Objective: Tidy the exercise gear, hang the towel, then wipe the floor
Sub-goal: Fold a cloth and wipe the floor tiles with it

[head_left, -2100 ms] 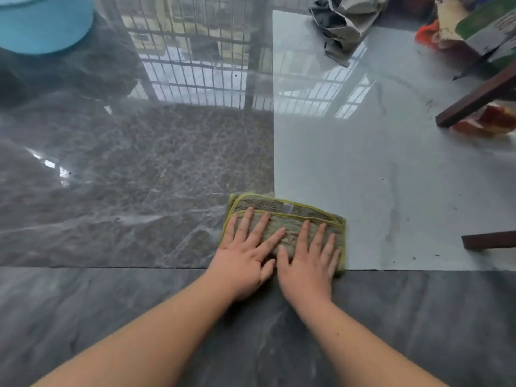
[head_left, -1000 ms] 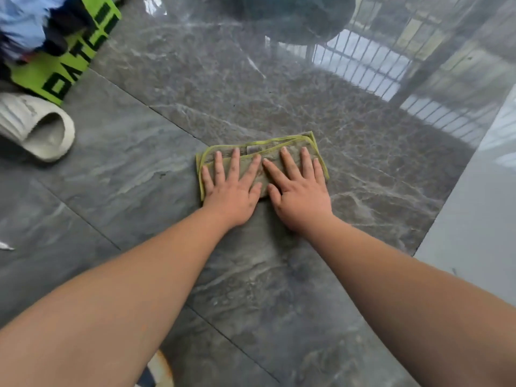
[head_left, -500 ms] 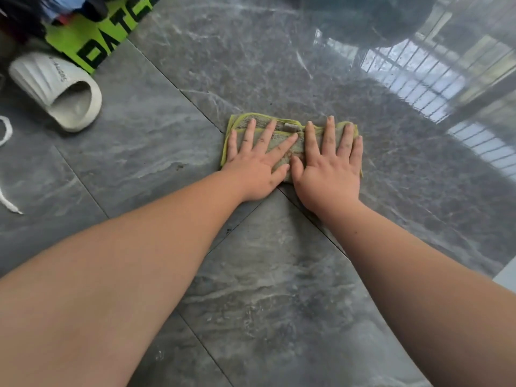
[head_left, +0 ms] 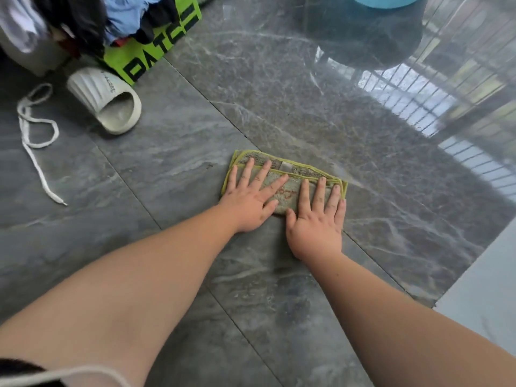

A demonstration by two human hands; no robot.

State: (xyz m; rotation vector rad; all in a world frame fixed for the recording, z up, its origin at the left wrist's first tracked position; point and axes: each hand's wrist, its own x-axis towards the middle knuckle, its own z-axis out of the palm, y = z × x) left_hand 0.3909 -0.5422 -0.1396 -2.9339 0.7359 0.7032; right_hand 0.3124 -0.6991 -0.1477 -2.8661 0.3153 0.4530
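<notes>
A folded green-edged cloth (head_left: 290, 170) lies flat on the dark marble floor (head_left: 173, 163) in the middle of the view. My left hand (head_left: 250, 201) presses down on its left half with straight, spread fingers. My right hand (head_left: 317, 220) lies beside it, fingers straight on the cloth's right half and palm on the floor. Both forearms reach in from the bottom of the frame.
A white slipper (head_left: 107, 100) and a white cord (head_left: 36, 135) lie at the left. Behind them sit a green printed bag (head_left: 150, 54) and a pile of clothes (head_left: 83, 20). A blue tub (head_left: 382, 0) stands at the top. Pale floor (head_left: 485, 297) begins at the right.
Both hands have slid the cloth from the pale tile's edge leftward over the dark floor. The view has swung left, bringing the slipper, cord and bag in.
</notes>
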